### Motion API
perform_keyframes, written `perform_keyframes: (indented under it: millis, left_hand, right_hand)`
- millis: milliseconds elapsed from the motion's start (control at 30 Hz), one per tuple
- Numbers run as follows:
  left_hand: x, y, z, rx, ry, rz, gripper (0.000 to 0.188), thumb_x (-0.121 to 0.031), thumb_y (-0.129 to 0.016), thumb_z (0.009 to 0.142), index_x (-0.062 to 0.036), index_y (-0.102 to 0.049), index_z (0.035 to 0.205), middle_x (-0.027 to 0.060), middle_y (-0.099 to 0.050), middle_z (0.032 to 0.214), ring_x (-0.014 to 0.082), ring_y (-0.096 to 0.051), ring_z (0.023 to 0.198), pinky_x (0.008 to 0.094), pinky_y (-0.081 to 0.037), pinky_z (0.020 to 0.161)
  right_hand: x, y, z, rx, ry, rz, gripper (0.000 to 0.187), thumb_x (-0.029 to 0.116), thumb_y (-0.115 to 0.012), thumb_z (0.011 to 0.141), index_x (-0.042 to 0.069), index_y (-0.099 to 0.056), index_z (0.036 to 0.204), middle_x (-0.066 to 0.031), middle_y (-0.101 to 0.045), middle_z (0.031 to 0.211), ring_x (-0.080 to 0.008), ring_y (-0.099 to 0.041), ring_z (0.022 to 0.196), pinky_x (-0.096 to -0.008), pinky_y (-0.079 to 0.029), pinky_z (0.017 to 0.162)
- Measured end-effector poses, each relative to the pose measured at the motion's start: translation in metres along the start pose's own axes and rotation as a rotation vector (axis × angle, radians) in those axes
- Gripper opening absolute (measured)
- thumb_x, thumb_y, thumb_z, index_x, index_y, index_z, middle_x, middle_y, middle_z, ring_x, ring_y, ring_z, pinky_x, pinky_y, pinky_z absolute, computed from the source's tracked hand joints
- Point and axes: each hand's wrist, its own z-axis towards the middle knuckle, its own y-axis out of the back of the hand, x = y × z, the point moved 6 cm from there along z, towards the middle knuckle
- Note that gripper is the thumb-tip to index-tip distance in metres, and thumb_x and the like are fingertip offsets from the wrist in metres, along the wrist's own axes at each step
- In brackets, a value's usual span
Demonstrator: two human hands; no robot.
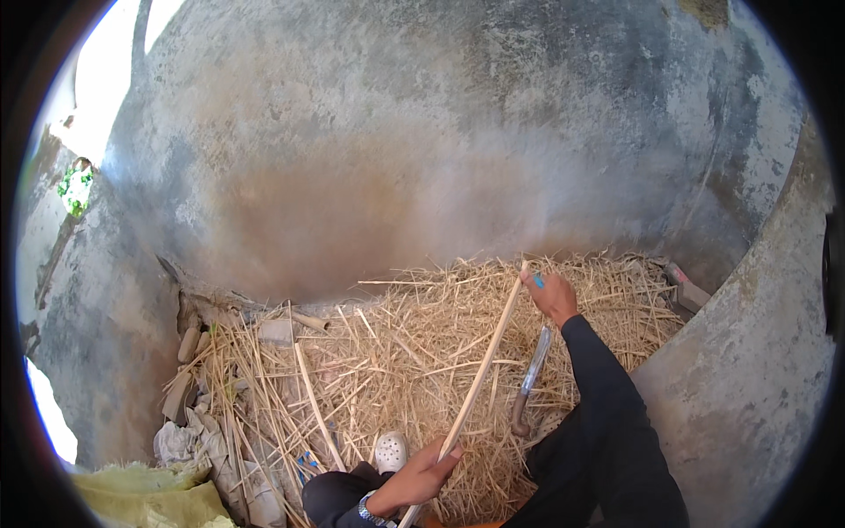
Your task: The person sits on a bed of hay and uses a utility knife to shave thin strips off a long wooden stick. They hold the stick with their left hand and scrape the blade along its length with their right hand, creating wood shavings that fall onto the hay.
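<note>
A long, pale bamboo strip (487, 363) slants up from the lower edge toward the wall. My left hand (424, 482), with a patterned band at the wrist, is closed around its lower part. Near the strip's upper end my right hand (553, 297) is closed, its fingertips against the strip. A small blue patch shows at those fingers; I cannot tell what it is. Below the right hand, a knife (533, 363) with a curved brown handle lies on the shavings, beside my dark sleeve. My foot in a white clog (391, 451) shows near the left hand.
Straw-like shavings (422, 334) cover the ground up to a stained concrete wall (422, 132). Loose long strips (315, 400), a cut bamboo piece (310, 321) and crumpled cloth or sacking (189, 444) lie at left. A yellowish sack (150, 497) sits lower left; a block (688, 290) at right.
</note>
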Motion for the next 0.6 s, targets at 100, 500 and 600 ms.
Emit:
perform_keyframes:
  millis: [100,500,600]
  left_hand:
    - [0.015,0.017,-0.003,-0.066,0.015,-0.161,0.022,-0.03,-0.045,0.101,-0.0084,-0.048,0.102,-0.0072,-0.035,0.059,0.0041,-0.031,0.045,0.023,-0.025,0.04]
    - [-0.003,0.029,-0.004,-0.222,-0.083,0.167,0.031,-0.031,-0.045,0.1,-0.0003,-0.046,0.095,0.0079,-0.045,0.073,0.0178,-0.045,0.07,0.0329,-0.04,0.066]
    - [-0.006,0.036,-0.002,-0.238,-0.087,0.19,0.03,-0.03,-0.045,0.1,0.0,-0.045,0.096,0.0097,-0.045,0.072,0.019,-0.045,0.069,0.0341,-0.04,0.064]
  right_hand:
    - [0.073,-0.013,-0.04,0.218,0.245,0.084,0.082,0.079,-0.039,0.082,0.004,-0.064,0.057,-0.0101,-0.05,0.047,-0.0263,-0.052,0.044,-0.043,-0.04,0.045]
    - [0.106,-0.026,-0.08,0.256,0.347,0.081,0.081,0.086,-0.04,0.074,0.01,-0.064,0.056,-0.0093,-0.052,0.044,-0.0262,-0.056,0.043,-0.039,-0.043,0.043]
    - [0.137,-0.016,-0.111,0.237,0.52,0.117,0.076,0.081,-0.047,0.075,0.01,-0.064,0.055,-0.0103,-0.052,0.044,-0.0263,-0.056,0.043,-0.039,-0.042,0.043]
